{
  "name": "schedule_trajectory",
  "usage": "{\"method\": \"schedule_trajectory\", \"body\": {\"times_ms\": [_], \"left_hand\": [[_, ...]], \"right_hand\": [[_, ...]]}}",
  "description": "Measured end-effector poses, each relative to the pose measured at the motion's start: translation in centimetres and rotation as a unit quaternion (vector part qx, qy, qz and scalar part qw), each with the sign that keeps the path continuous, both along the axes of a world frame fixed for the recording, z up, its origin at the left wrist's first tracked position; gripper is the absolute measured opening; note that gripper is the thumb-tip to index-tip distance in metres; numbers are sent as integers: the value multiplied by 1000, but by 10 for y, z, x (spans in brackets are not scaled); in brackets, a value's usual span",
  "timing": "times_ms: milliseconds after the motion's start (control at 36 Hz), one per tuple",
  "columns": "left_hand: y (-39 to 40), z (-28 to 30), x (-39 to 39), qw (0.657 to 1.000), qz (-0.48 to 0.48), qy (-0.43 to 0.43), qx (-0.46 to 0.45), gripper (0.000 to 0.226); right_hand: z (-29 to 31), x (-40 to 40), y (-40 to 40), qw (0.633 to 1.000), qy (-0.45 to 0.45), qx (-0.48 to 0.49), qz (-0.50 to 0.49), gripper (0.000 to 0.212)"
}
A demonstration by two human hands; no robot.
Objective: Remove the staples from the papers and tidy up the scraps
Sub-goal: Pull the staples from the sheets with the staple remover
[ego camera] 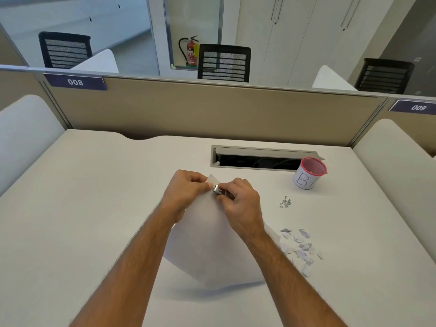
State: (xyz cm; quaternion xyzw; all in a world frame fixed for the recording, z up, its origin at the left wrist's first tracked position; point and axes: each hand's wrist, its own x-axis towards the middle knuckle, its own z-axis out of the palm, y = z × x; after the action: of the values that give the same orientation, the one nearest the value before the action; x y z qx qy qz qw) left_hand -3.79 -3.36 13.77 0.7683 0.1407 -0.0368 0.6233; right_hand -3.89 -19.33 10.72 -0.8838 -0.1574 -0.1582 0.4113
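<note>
On the desk [94,208] the papers [212,244] lie tilted up, left hand [186,192] pinching their far corner and right hand [238,201] closed round the staple remover [220,191], apparently mid-extraction; next, lever the staple free, toward the loose staples [285,203]

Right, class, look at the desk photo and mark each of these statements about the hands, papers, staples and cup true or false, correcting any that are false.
1. The left hand pinches the papers' top corner. True.
2. The right hand is empty. False: it holds a staple remover at that corner.
3. The loose staples lie inside the cup. False: they lie on the desk, nearer than the cup.
4. The paper scraps lie right of the papers. True.
5. The cup has a red rim. True.
</note>
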Motion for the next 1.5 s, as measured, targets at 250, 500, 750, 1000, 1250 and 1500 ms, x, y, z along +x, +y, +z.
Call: {"method": "schedule_trajectory", "body": {"times_ms": [250, 500, 750, 1000, 1250, 1500], "left_hand": [[-5, 0, 1, 998, 46, 28, 10, 12], [-8, 2, 4, 995, 85, 57, 5, 5], [-6, 2, 9, 990, 104, 95, -17, 19], [-1, -6, 8, 992, 89, 81, -49, 12], [4, -6, 8, 997, 45, 37, -44, 12], [5, -9, 3, 998, 38, 22, -40, 13]], "right_hand": [[-5, 0, 3, 1000, -11, -3, 4, 9], [-13, -1, 6, 993, -109, -37, -2, 10], [-19, -4, 5, 981, -185, -57, -14, 9], [-12, -2, 7, 993, -118, 5, -30, 15], [-8, 2, 3, 999, -26, 26, -17, 16], [-7, 1, 4, 999, -43, 9, -19, 17]]}}
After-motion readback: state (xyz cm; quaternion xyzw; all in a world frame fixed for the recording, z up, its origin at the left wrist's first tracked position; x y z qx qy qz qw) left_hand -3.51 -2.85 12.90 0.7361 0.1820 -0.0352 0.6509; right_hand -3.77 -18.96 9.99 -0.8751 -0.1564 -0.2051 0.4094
